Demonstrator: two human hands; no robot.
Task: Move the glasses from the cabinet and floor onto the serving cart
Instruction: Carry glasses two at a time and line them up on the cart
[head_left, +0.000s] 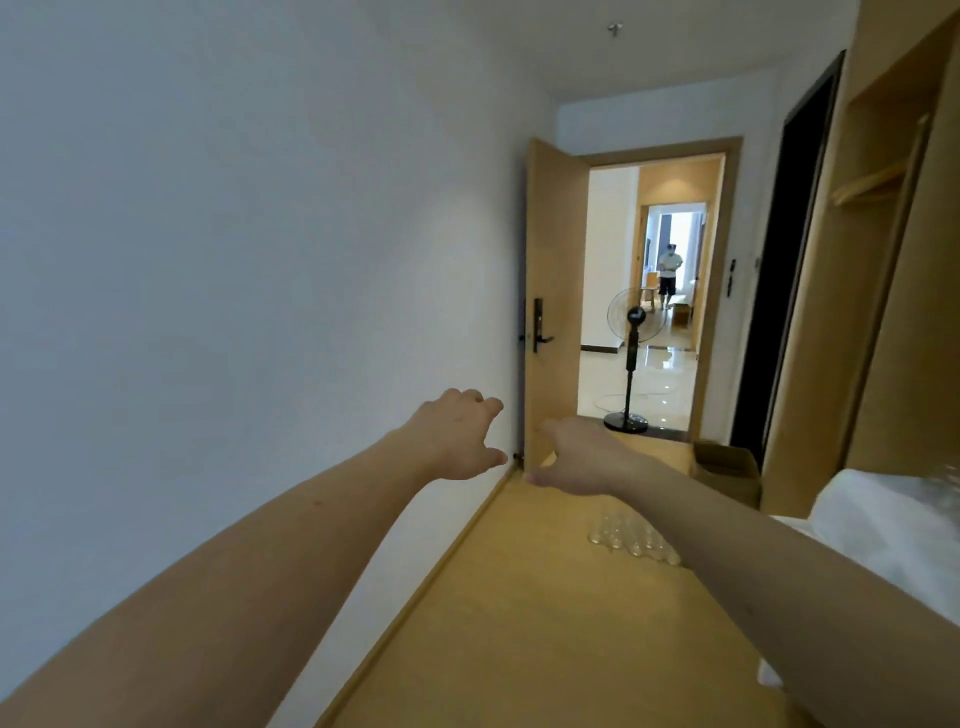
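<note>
Reaching forward, both hands, left (457, 434) and right (582, 457), spread, empty; glasses (631, 538) on floor (519, 623) below right forearm.

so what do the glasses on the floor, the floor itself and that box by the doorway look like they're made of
Glasses on the floor: clear glass or perhaps clear plastic; the floor colour shows straight through them, with small bright glints.
Floor: pale yellow wood or wood-look laminate, matte, with an even tone; any grain is too blurred to confirm.
Box: brown corrugated cardboard by its look, dull, with open flaps.

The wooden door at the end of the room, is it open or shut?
Open. The wooden door is swung back against the left wall, and the standing fan and the hallway show through the doorway.
</note>
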